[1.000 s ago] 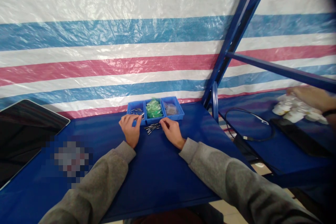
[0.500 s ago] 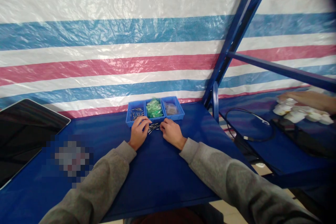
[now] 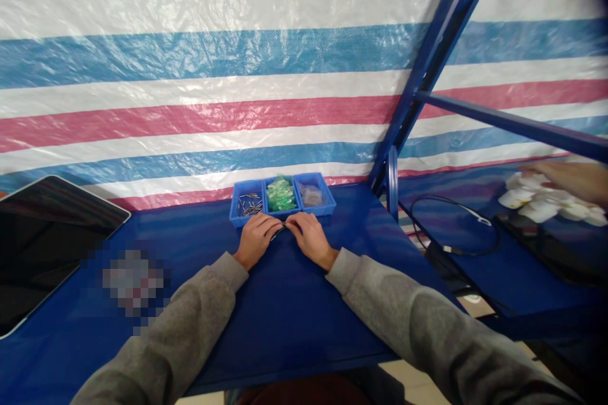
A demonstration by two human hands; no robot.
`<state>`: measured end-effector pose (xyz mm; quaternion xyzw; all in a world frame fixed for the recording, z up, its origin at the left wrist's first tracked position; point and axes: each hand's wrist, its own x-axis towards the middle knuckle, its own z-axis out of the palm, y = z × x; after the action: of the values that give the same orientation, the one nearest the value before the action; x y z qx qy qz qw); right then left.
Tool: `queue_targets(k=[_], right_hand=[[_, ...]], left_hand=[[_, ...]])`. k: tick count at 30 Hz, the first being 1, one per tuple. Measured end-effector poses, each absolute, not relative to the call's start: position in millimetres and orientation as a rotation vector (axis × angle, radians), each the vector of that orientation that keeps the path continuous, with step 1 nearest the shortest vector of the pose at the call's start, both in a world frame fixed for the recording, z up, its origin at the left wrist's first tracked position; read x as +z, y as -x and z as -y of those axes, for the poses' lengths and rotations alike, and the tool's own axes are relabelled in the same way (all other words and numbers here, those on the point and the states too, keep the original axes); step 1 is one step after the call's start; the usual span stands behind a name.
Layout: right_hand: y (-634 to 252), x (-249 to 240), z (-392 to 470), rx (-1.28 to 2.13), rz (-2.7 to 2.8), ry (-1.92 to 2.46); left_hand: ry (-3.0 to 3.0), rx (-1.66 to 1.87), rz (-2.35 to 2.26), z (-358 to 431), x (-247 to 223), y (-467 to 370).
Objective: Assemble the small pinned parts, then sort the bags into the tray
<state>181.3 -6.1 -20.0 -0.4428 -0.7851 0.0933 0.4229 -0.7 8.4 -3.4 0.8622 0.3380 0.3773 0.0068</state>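
My left hand (image 3: 258, 240) and my right hand (image 3: 311, 240) meet at the front edge of a blue three-part bin (image 3: 288, 214). Their fingertips are closed around slim dark-and-silver pieces (image 3: 278, 232), partly hidden by the fingers; I cannot make out exactly what kind they are. Similar loose metal pieces (image 3: 249, 204) lie in the bin's left compartment. Green plastic packets (image 3: 280, 195) fill the middle one, and clear plastic packets (image 3: 311, 195) rest in the right one.
At the left of the blue table (image 3: 285, 310) lies a black-screened tablet (image 3: 47, 243) near a blurred-out patch (image 3: 135, 281). Blue metal posts (image 3: 418, 76) rise at right. Beyond stand a cable (image 3: 456, 252), white items (image 3: 539, 202) and another person's hand (image 3: 570, 178).
My hands have drawn together, the left one swinging rightward off the bin's left compartment. The slim pieces, spread on the table before, are now gathered between my fingers.
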Motion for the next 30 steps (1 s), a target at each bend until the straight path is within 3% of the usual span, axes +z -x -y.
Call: queue_targets(k=[30], right_hand=[[-181, -12, 13, 0.441, 1.788, 0.901]], left_hand=[[-2.530, 1.174, -1.092, 2, 3, -3]])
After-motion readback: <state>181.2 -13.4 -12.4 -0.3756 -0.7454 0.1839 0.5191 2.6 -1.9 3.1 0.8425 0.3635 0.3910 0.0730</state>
